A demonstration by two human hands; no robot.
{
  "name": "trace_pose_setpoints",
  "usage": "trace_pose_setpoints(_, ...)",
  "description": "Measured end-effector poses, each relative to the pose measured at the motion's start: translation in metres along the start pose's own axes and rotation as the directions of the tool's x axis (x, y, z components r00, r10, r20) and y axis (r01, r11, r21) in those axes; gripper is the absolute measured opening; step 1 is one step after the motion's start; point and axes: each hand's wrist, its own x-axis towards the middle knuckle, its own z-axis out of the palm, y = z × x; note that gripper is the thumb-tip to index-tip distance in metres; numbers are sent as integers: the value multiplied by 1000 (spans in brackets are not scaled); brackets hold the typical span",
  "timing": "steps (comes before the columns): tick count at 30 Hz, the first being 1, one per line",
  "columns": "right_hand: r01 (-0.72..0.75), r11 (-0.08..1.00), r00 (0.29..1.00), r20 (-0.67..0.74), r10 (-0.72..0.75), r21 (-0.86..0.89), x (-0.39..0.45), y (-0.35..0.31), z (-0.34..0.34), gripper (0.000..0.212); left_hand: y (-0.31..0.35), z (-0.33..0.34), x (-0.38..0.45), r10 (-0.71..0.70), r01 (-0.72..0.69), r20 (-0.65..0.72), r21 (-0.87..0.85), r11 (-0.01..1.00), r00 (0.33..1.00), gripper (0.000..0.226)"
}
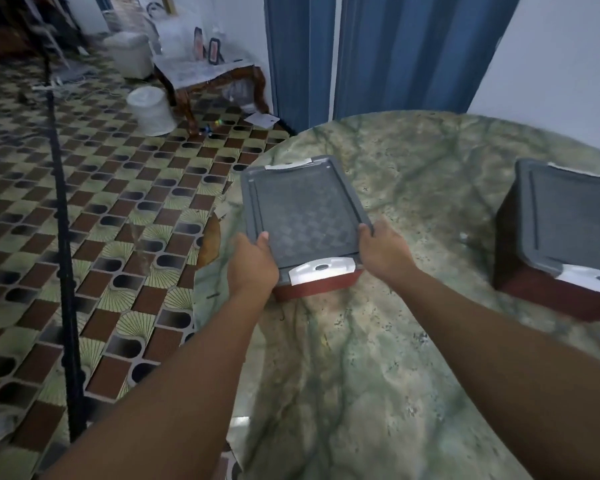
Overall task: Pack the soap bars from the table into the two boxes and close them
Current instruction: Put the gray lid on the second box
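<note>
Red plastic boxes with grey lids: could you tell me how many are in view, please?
2. One red box with grey lid between both hands at the table's left edge; the other at the right, partly cut off.

Lidded box [305,216] on the desk [413,306] near its left edge, left hand [252,268] and right hand [383,251] at its near corners, second lidded box [565,237] on the desk well to the right

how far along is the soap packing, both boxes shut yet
Nearly finished, it seems. No soap bars show on the table, and the right box has its grey lid on. The left hand and right hand grip the lid of the left box. Whether its white latch is clipped is unclear.
</note>
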Motion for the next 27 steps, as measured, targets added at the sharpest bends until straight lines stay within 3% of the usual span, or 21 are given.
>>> trace_pose_setpoints(5, -98, 991, 990, -90, 106, 87, -44, 39, -18, 38, 7, 14, -9, 57, -61, 258, 10, 998, 964, 47)
trace_pose_setpoints(8, -146, 981, 976, -145, 164, 126, -66, 64, -32, 35, 9, 30, -24, 93, -98, 341, -1, 995, 935, 37)
trace_pose_setpoints(12, -220, 955, 945, -199, 259, 198, -92, 92, -49, 33, 20, 52, -54, 171, -179, 359, -12, 984, 918, 31)
trace_pose_setpoints(16, -249, 923, 912, -251, 326, 294, -102, 107, -57, 30, 32, 70, -69, 230, -258, 293, 61, 964, 928, 36)
trace_pose_setpoints(27, -248, 891, 872, -312, 376, 380, -74, 102, -65, 29, 57, 106, -29, 316, -365, 317, 108, 925, 894, 40)
